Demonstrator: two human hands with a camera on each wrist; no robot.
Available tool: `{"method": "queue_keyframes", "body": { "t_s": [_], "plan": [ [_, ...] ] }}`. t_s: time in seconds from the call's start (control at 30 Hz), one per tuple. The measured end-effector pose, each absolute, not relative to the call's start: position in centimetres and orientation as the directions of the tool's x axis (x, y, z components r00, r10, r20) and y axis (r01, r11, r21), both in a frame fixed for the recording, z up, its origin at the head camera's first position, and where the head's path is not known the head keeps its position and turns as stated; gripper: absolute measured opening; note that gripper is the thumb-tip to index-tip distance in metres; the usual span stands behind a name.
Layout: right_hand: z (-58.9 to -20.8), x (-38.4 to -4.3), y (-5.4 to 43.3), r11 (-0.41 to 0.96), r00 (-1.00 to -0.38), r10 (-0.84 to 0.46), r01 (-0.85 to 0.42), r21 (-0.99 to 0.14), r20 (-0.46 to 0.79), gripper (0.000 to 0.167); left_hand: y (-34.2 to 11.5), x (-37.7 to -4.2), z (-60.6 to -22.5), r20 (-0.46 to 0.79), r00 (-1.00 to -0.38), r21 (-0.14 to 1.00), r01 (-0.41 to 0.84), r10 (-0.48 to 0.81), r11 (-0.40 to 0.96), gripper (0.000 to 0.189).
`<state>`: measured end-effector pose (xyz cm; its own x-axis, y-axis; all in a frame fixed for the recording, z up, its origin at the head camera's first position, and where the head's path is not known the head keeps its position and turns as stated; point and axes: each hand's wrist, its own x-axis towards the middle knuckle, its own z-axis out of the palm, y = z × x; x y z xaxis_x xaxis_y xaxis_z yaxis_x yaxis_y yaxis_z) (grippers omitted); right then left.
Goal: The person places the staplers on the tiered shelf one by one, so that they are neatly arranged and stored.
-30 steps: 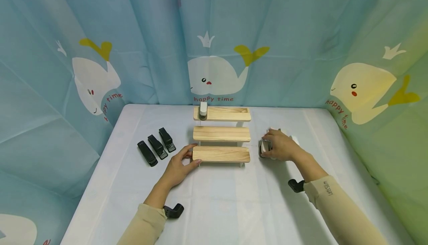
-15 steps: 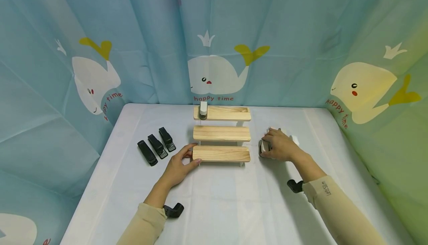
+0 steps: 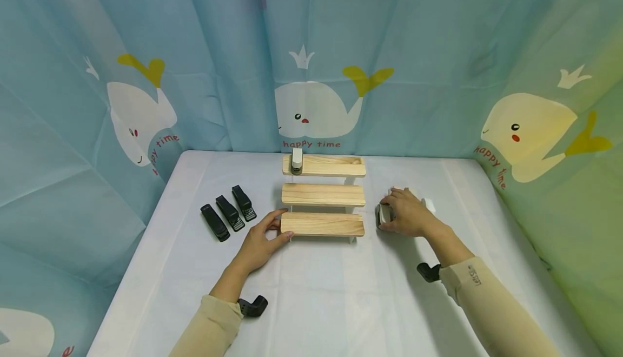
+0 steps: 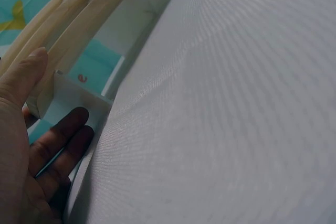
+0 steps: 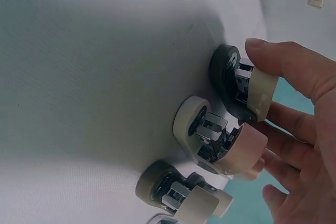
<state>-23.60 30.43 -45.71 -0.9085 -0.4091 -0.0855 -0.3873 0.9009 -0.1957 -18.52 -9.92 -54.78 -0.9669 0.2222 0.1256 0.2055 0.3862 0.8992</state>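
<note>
I held a stapler point(image 5: 241, 85) and a wooden stand point(image 3: 323, 195).
My right hand point(image 3: 408, 212) pinched the stapler on the tabletop point(image 3: 316, 297), right of the stand; my left hand point(image 3: 258, 246) gripped the lowest shelf's point(image 3: 322, 224) end.

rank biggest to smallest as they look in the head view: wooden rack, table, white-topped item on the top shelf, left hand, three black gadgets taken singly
1. Table
2. Wooden rack
3. Left hand
4. Black gadgets: all three look about alike, so unranked among themselves
5. White-topped item
</note>
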Motion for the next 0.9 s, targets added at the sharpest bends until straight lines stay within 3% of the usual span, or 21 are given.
{"method": "queue_keyframes", "body": {
  "t_s": [0.9],
  "plan": [
    [-44.5, -23.7, 29.9, 0.88, -0.924, -0.374, -0.328, -0.343, -0.075, 0.066, -9.9, -18.5, -54.8, 0.128, -0.967, 0.895, 0.209, 0.222, 0.394, 0.066]
  ]
}}
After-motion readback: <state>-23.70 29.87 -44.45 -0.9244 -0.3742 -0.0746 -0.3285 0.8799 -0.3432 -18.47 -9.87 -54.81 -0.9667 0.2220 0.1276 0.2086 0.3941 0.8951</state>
